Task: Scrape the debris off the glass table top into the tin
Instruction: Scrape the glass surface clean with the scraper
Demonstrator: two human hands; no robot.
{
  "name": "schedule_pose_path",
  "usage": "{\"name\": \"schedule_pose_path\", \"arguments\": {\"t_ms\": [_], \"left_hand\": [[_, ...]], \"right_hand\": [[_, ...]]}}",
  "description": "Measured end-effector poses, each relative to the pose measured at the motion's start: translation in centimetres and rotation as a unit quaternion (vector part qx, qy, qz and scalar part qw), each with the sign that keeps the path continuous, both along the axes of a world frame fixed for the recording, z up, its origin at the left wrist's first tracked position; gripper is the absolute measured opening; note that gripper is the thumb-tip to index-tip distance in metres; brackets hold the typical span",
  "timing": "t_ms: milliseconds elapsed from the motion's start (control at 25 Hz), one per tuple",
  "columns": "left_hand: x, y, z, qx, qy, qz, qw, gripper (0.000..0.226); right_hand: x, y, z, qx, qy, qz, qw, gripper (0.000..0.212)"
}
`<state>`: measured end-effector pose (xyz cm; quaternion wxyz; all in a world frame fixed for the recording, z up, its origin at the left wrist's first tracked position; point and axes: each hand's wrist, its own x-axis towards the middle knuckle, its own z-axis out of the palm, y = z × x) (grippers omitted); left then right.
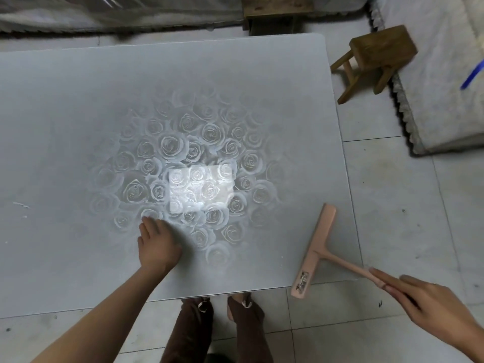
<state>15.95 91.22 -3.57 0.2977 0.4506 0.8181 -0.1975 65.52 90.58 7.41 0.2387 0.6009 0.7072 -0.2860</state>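
left grip [157,244] lies palm down on the desk [78,100], fingers straight and slightly spread, pressing the frosted glass and holding nothing. well to its left, close to the desk's left edge, sit a few white flecks of debris [21,204], loose on the glass and apart from either grip. under and beyond the left grip the glass carries a pale rose pattern [183,142], with a bright rectangular glare [201,189] at its middle. below the desk's near edge two feet [243,302] and brown trouser legs [193,334] stand on the tiled floor [392,205]. at the desk's near right corner rests a pink t-shaped scraper [314,250], its long head flat on the glass and running away from the person, its near end, which bears a small metal clip [302,280], hanging just over the near edge. right grip [429,302] holds the end of the scraper's handle out past the desk's right edge, fingers laid almost straight along it and closed on it; the thumb is hidden. farther off on the floor stands a small wooden stool [379,56], just beside a white fleecy bed [445,74].
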Motion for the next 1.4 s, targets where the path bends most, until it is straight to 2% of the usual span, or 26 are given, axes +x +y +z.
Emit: {"name": "schedule_pose_path", "arguments": {"t_ms": [120, 240, 440, 520, 640, 760, 840, 920, 960, 1080, 1200, 1320, 1400], "left_hand": [[3.4, -0.2, -0.2, 0.027, -0.008, -0.036, 0.999, 0.068], [6.4, 0.1, -0.7, 0.044, -0.025, -0.070, 0.996, 0.067], [9.2, 0.6, -1.6, 0.030, -0.035, -0.124, 0.991, 0.067], [9.9, 0.7, -1.6, 0.019, -0.032, -0.130, 0.991, 0.065], [10.1, 0.7, -1.6, 0.013, -0.020, -0.144, 0.989, 0.063], [9.8, 0.9, -1.7, 0.027, -0.021, -0.156, 0.987, 0.059], [9.5, 0.7, -2.1, 0.036, -0.028, -0.157, 0.987, 0.059], [9.0, 0.4, -2.2, 0.041, -0.046, -0.154, 0.986, 0.060], [8.7, 0.5, -2.2, 0.052, -0.060, -0.150, 0.985, 0.059], [8.0, 0.4, -1.6, 0.119, -0.105, -0.127, 0.979, 0.056], [8.4, -1.4, -1.5, 0.186, -0.080, -0.099, 0.974, 0.059], [8.8, -3.3, -2.2, 0.185, -0.051, -0.061, 0.979, 0.043], [8.6, -4.6, -2.8, 0.154, -0.021, -0.020, 0.988, 0.045]], "right_hand": [[4.5, -1.9, 0.4, -0.007, -0.019, -0.069, 0.997, 0.064], [4.0, -2.2, -0.9, 0.009, -0.014, -0.073, 0.997, 0.069], [-3.5, -0.1, -3.8, 0.079, 0.068, -0.017, 0.994, 0.052], [-1.7, -1.6, -3.4, 0.091, 0.073, -0.047, 0.992, 0.051], [3.5, -5.1, -1.3, 0.072, 0.008, -0.071, 0.995, 0.047], [2.5, -6.4, -2.4, 0.105, 0.048, -0.100, 0.988, 0.047], [-3.0, -4.6, -4.3, 0.059, 0.048, -0.052, 0.996, 0.050], [-7.6, -3.8, -6.6, 0.147, 0.115, 0.020, 0.982, 0.048], [-8.4, -2.8, -6.3, 0.163, 0.122, 0.049, 0.978, 0.046], [-3.0, -2.2, -4.6, 0.134, 0.084, 0.045, 0.986, 0.043], [2.2, -2.1, -2.6, 0.162, -0.035, 0.081, 0.983, 0.047], [-2.9, -1.8, -4.4, 0.148, 0.006, 0.116, 0.982, 0.049], [-9.2, -1.4, -5.6, 0.175, 0.058, 0.148, 0.972, 0.051]]}}
